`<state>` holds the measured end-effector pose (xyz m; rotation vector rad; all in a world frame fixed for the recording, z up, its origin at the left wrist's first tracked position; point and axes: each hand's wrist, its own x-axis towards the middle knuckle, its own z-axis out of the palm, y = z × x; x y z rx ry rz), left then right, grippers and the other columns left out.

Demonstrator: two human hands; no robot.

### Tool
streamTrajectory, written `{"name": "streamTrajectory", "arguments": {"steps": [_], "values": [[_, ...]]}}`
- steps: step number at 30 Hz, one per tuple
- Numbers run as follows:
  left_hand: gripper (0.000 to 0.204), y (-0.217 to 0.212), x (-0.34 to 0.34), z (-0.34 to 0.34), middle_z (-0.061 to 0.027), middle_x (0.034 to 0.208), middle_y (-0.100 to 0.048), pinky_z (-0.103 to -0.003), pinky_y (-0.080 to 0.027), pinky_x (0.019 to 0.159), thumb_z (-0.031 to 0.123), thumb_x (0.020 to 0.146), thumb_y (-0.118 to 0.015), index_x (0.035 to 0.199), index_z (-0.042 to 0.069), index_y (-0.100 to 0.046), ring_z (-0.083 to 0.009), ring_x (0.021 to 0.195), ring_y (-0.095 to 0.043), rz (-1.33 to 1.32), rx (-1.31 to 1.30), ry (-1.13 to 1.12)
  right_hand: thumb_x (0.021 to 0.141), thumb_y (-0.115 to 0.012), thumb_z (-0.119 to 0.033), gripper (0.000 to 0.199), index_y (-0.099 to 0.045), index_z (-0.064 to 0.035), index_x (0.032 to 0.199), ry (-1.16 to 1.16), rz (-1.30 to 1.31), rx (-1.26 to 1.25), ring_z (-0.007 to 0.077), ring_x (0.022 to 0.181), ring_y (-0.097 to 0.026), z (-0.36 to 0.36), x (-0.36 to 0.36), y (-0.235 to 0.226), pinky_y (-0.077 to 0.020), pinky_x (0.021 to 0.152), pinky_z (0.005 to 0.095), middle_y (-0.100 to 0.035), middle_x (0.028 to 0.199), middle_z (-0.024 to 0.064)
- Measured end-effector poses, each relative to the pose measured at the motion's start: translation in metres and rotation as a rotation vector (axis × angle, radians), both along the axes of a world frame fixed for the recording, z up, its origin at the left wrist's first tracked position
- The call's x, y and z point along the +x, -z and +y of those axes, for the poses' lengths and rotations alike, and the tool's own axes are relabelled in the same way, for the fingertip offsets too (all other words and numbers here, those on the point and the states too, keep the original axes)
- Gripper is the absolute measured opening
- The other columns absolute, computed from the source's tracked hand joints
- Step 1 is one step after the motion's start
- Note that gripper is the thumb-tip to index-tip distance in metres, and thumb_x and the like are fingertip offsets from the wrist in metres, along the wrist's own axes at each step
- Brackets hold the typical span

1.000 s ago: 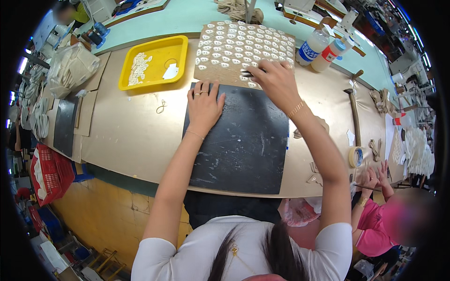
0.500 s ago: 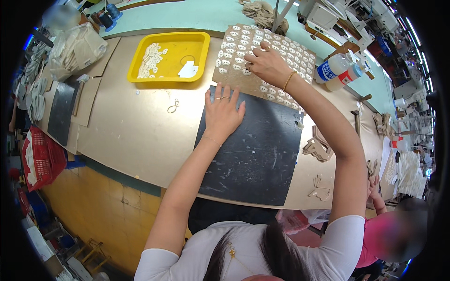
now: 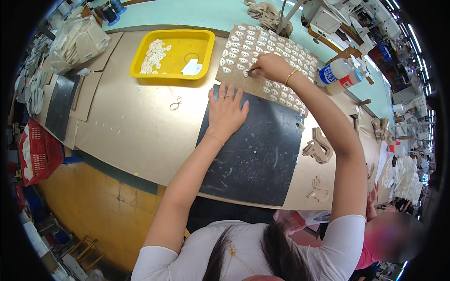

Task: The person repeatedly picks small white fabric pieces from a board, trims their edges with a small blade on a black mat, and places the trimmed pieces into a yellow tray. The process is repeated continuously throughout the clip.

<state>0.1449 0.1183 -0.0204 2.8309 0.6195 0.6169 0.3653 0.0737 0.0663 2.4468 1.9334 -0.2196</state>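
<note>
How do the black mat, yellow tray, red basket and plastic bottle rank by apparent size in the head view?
1. black mat
2. yellow tray
3. red basket, though it sits near the fisheye rim and partly out of view, so its rank against the tray is unsure
4. plastic bottle

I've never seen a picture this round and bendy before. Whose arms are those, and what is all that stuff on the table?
The picture comes from a small camera worn on a person's head, looking down, so the arms are that person's own. Its wide lens bends straight edges.

The left hand lies flat on a big black rectangular mat on the tan worktable. The right hand has a pinching grip on a thin dark tool, its tip on a brown cardboard sheet covered with rows of small white oval pieces. Beside it sits a yellow plastic tray with more white pieces. Two plastic bottles lie further right.
</note>
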Motion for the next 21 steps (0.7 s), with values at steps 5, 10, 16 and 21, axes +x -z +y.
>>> {"name": "streamTrajectory", "arguments": {"steps": [5, 10, 16, 21], "values": [[0.048, 0.004, -0.001, 0.001, -0.0134, 0.136, -0.061, -0.058, -0.025, 0.114, 0.041, 0.095, -0.056, 0.131, 0.01, -0.064, -0.0308, 0.138, -0.045, 0.004, 0.003, -0.006, 0.087, -0.073, -0.027, 0.025, -0.08, -0.0149, 0.108, 0.136, 0.381, 0.066, 0.0289, 0.086, -0.072, -0.013, -0.01, -0.006, -0.0557, 0.079, 0.0404, -0.076, 0.093, 0.0127], [0.048, 0.001, -0.002, -0.001, -0.0125, 0.136, -0.059, -0.057, -0.027, 0.114, 0.041, 0.097, -0.055, 0.134, 0.012, -0.061, -0.0297, 0.138, -0.044, 0.049, 0.019, -0.01, 0.088, -0.073, -0.024, 0.018, -0.081, -0.0167, 0.102, 0.144, -0.12, 0.192, 0.0271, 0.083, -0.072, -0.037, -0.027, -0.015, -0.0566, 0.075, 0.0402, -0.071, 0.098, 0.0063], [0.047, 0.001, -0.001, 0.002, -0.0122, 0.135, -0.058, -0.056, -0.026, 0.114, 0.041, 0.097, -0.055, 0.135, 0.013, -0.061, -0.029, 0.138, -0.044, 0.03, 0.036, -0.019, 0.084, -0.067, -0.014, 0.009, -0.074, -0.0122, 0.079, -0.13, -0.383, 0.157, 0.0225, 0.084, -0.073, -0.013, -0.025, -0.004, -0.0568, 0.063, 0.036, -0.067, 0.094, 0.0046], [0.046, 0.0, -0.001, 0.0, -0.0121, 0.136, -0.058, -0.056, -0.026, 0.115, 0.04, 0.097, -0.055, 0.134, 0.013, -0.061, -0.0291, 0.138, -0.044, 0.034, 0.017, -0.011, 0.084, -0.066, -0.012, 0.011, -0.076, -0.0114, 0.079, -0.227, -0.469, 0.084, 0.0237, 0.083, -0.074, 0.001, -0.024, -0.002, -0.0571, 0.064, 0.0372, -0.069, 0.098, 0.0057]]}}
